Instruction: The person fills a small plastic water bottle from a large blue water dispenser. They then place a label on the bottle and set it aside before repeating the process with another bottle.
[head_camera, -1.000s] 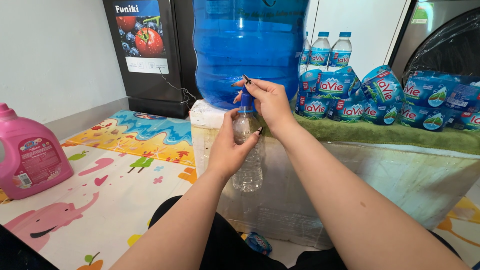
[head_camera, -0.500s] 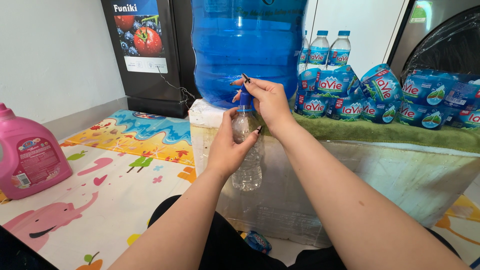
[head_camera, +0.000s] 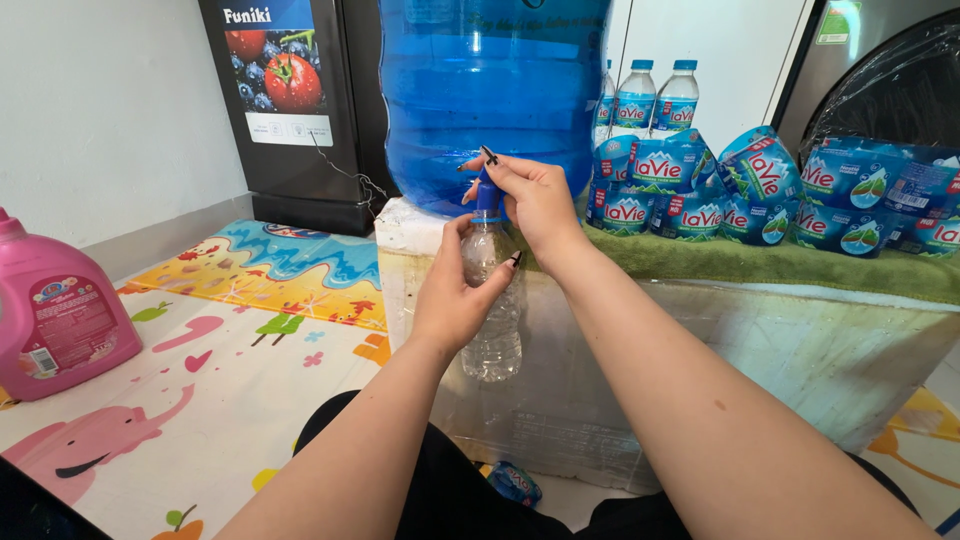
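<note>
- The left hand (head_camera: 455, 300) is wrapped around a clear plastic bottle (head_camera: 492, 300), thumb on one side and fingers curled round the other, holding it upright against the front face of the white foam box (head_camera: 700, 350).
- The bottle's mouth sits directly under the blue tap (head_camera: 487, 195) of the big blue water jug (head_camera: 490, 90), which stands on the box's top left corner.
- The right hand (head_camera: 535, 195) is closed on the tap, fingertips pinching its lever.
- Compared with the earlier pictures, both hands hold the same grip and the bottle has not shifted; any change in its water level is too faint to tell.
- Along the box's top edge to the right lies a green cloth (head_camera: 800, 265) carrying packs of small water bottles (head_camera: 760, 190).
- A pink detergent jug (head_camera: 55, 310) stands on the colourful play mat (head_camera: 230, 340) at its left edge, well apart from the hands.
- A dark fridge (head_camera: 290, 100) stands behind the mat's far edge.
</note>
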